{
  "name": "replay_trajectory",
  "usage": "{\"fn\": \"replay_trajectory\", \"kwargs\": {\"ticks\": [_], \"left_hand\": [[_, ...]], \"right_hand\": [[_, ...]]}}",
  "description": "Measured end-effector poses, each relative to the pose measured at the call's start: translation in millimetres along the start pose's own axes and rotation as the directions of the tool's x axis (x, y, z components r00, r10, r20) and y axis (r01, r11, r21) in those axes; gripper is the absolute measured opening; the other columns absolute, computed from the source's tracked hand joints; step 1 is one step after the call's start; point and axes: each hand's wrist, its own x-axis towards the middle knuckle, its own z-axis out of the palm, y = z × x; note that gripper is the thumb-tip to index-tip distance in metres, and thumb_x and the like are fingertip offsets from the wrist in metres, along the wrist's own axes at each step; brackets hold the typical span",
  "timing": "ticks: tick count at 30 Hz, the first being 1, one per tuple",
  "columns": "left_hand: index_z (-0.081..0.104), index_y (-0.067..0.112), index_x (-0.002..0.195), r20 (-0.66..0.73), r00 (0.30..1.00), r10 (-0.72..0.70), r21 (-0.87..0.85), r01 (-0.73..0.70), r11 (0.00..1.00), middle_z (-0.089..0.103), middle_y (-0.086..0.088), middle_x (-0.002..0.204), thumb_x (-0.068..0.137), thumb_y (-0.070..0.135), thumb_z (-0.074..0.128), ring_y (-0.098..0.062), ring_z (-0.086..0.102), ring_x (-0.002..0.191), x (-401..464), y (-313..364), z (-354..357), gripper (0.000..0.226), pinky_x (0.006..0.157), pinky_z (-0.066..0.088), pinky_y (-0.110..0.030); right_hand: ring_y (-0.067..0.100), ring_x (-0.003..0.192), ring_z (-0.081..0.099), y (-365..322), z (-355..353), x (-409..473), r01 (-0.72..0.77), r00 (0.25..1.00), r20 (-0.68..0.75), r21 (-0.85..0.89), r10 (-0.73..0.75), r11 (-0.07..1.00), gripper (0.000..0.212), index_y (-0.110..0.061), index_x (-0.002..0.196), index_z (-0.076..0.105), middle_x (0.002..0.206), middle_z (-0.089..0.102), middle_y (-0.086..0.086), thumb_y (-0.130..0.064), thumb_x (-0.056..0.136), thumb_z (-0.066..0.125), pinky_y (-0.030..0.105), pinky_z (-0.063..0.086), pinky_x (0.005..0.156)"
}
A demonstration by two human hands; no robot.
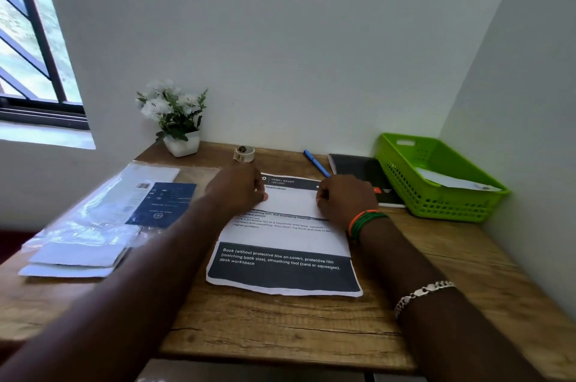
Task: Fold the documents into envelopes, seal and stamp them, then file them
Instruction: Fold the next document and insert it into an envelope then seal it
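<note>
The document [282, 244] lies flat in the middle of the wooden desk [280, 328], its dark printed band nearest the person. Its far part is folded over toward the person, so a blank white strip crosses the sheet between the two hands.

The left hand [238, 190] holds the left end of that strip, fingers curled down onto it with the thumb at the paper's edge. The right hand [344, 197] does the same at the right end, fingers bent over the fold. Both look to be pinching the paper, with the fold running from one hand to the other.

Left of the sheet sits a clear plastic pack of envelopes [103, 216], with loose white envelopes sticking out at its near end. Behind the hands, by the wall, stand a roll of tape [244, 153] and a small white pot of flowers [176, 119]. A blue pen [316, 163] lies just beyond the right hand, beside a black notebook [364, 176]. At the far right corner is a green basket [436, 194] holding a white envelope.
</note>
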Motion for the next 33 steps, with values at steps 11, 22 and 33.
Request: {"fn": "replay_trajectory", "kwargs": {"ticks": [11,22,33], "left_hand": [[0.068,0.036,0.12,-0.061,0.997,0.049,-0.022,-0.05,0.999,0.061,0.011,0.13,0.083,0.052,0.077,-0.012,0.057,0.12,-113.9,-52.6,-65.2,0.042,0.101,0.048,-0.035],[0.071,0.04,0.123,-0.15,0.988,-0.033,-0.201,0.002,0.98,0.056,0.022,0.134,0.064,0.072,0.078,-0.004,0.054,0.126,-219.1,-168.2,-105.4,0.068,0.11,0.043,-0.04],[0.057,0.057,0.132,-0.049,0.998,-0.048,-0.246,0.035,0.969,0.047,0.031,0.141,0.064,0.071,0.073,-0.005,0.047,0.134,-208.7,-179.3,-99.4,0.07,0.116,0.037,-0.049]], "right_hand": [[0.029,0.114,0.061,-31.8,-22.0,-28.6,0.0,0.999,0.038,-0.182,0.007,0.983,0.029,-0.027,0.115,0.068,0.121,0.067,0.002,-0.033,0.09,0.055,0.048,0.041,0.096],[0.019,0.097,0.059,-208.8,-37.7,-86.4,0.625,0.749,-0.172,0.507,-0.64,0.594,0.013,-0.024,0.088,0.074,0.1,0.066,0.0,-0.014,0.081,0.07,0.035,0.05,0.083],[0.02,0.109,0.055,-240.7,-16.5,-89.1,0.538,0.834,-0.121,0.4,-0.539,0.742,0.014,-0.025,0.093,0.078,0.114,0.066,-0.005,-0.034,0.084,0.071,0.043,0.053,0.086]]}}
